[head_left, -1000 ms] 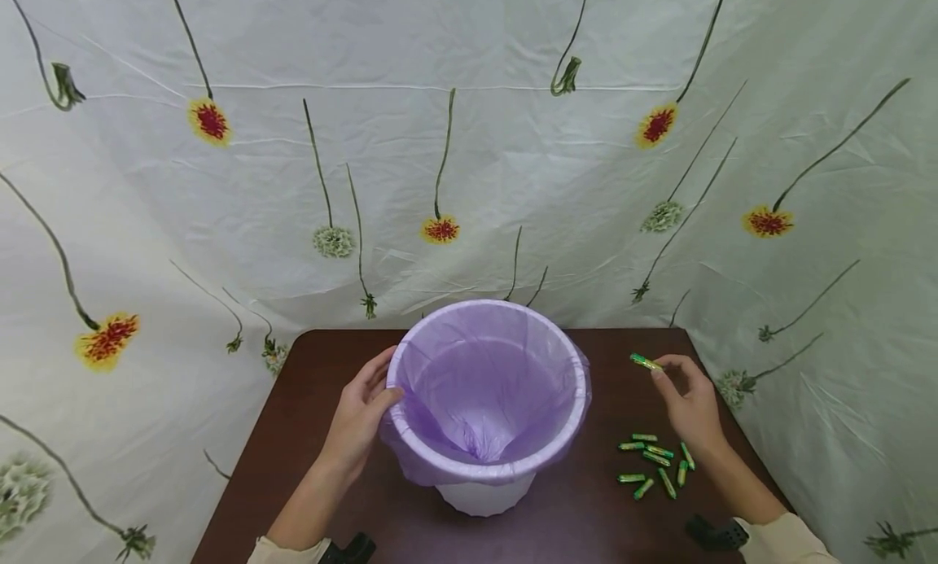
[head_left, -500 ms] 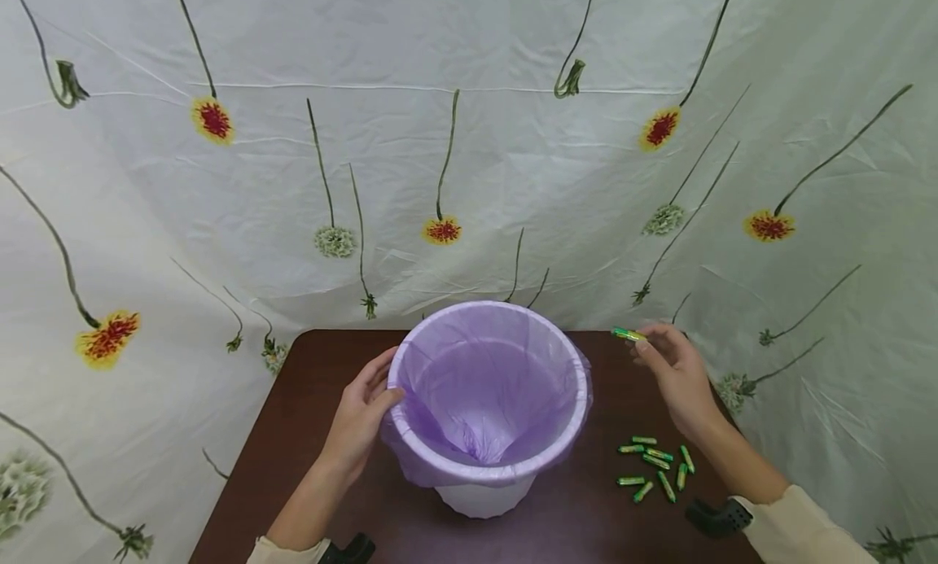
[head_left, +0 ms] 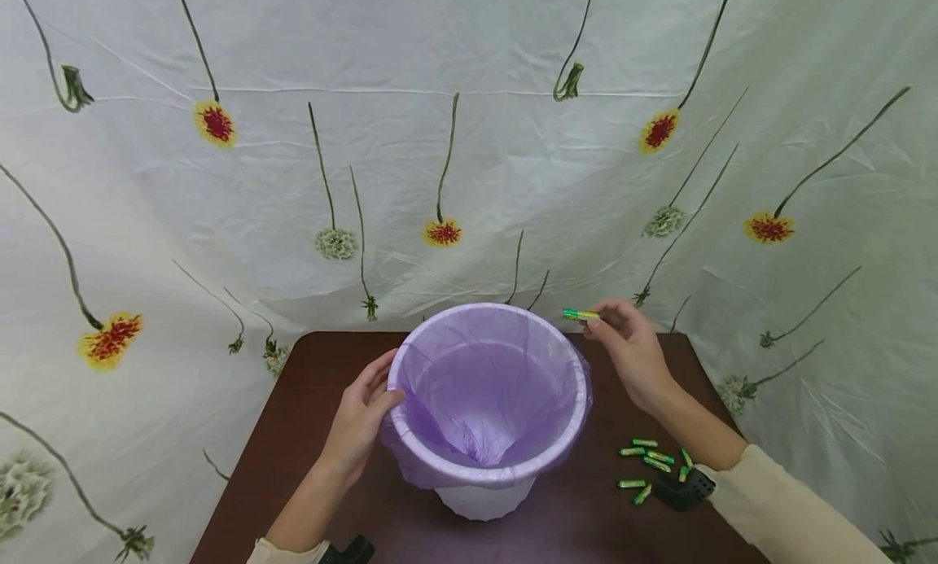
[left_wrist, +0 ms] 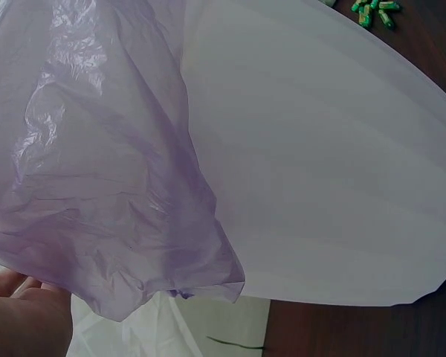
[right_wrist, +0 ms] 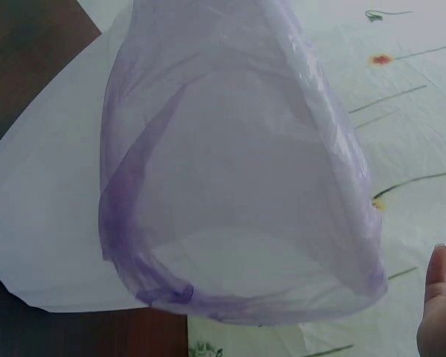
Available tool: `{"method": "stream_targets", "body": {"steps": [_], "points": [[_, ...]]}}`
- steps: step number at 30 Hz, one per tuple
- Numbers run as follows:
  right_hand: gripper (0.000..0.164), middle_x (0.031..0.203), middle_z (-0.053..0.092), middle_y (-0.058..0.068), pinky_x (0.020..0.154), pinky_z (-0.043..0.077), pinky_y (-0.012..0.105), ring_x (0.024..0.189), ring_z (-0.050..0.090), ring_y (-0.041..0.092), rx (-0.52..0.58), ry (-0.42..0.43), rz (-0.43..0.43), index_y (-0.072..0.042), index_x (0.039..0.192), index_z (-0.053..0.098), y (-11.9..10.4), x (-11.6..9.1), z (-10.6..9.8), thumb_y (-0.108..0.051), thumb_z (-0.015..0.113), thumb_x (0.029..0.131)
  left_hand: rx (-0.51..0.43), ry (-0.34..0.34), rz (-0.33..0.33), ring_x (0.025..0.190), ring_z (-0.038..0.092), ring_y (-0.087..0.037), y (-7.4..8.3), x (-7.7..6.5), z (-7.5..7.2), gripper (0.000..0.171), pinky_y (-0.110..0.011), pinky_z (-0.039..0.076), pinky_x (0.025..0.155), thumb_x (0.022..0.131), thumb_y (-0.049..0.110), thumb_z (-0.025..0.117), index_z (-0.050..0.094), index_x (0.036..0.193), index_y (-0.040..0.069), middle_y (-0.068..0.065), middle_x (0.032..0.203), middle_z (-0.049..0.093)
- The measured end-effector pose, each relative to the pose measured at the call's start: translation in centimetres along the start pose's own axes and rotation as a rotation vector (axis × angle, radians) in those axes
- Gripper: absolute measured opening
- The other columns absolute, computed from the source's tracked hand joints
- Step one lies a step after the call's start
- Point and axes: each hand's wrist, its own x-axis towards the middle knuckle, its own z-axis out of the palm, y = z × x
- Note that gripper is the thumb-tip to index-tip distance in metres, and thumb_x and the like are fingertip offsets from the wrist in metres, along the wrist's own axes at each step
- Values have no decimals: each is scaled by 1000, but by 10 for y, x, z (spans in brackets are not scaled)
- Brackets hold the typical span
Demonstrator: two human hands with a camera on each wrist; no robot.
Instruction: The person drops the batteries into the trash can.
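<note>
A white wastebasket [head_left: 485, 503] stands upright on the table, lined with a thin purple bag [head_left: 479, 385] folded out over its rim. My left hand [head_left: 355, 417] grips the rim on the left, thumb on top and fingers outside; in the left wrist view the bag's loose edge [left_wrist: 111, 245] overlaps its fingers. Between thumb and fingers, my right hand [head_left: 636, 356] pinches a small green-and-gold battery [head_left: 579, 314]. It is held up beyond the basket's back right rim, its free end pointing left. In the right wrist view only part of that hand [right_wrist: 442, 297] shows, at the right edge.
Several matching batteries [head_left: 658, 457] lie scattered on the dark brown table [head_left: 579, 523], right of the wastebasket. A black wrist camera [head_left: 683, 491] on the right forearm partly covers them. Behind the table hangs a white cloth [head_left: 410, 157] printed with flowers.
My right hand has carried the battery leftward and up, from over the right side of the table to near the wastebasket's back rim. The left hand and wastebasket stay put.
</note>
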Motion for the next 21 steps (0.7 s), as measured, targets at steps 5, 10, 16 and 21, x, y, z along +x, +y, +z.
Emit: {"method": "stream_targets", "body": {"steps": [5,10,16,21], "points": [[18,100,65,3,87,53,29,95,63,17,26,-27,-21,14,114,53,-1,7,14,4,59,100,2,-4,0,139,45,-32,0,0,0,59,-22,47,99,97,-6,58,43,153,1,-20,153,47],[22,98,66,5,85,54,30,93,63,20,24,-50,-16,16,116,52,-3,12,28,3,59,100,0,-9,9,140,45,-32,0,0,0,59,-22,47,99,97,-6,58,42,153,0,-20,153,46],[22,98,65,4,84,53,31,95,62,27,38,-96,-18,15,116,55,-1,17,45,5,61,98,0,-7,10,140,45,-31,0,1,0,59,-22,46,100,96,-6,58,43,153,1,-20,154,46],[19,98,64,6,83,52,30,92,61,21,19,-131,-31,12,116,57,1,19,57,4,61,99,1,-6,9,140,44,-32,0,0,-1,60,-22,46,100,96,-6,58,42,154,0,-21,154,45]]}}
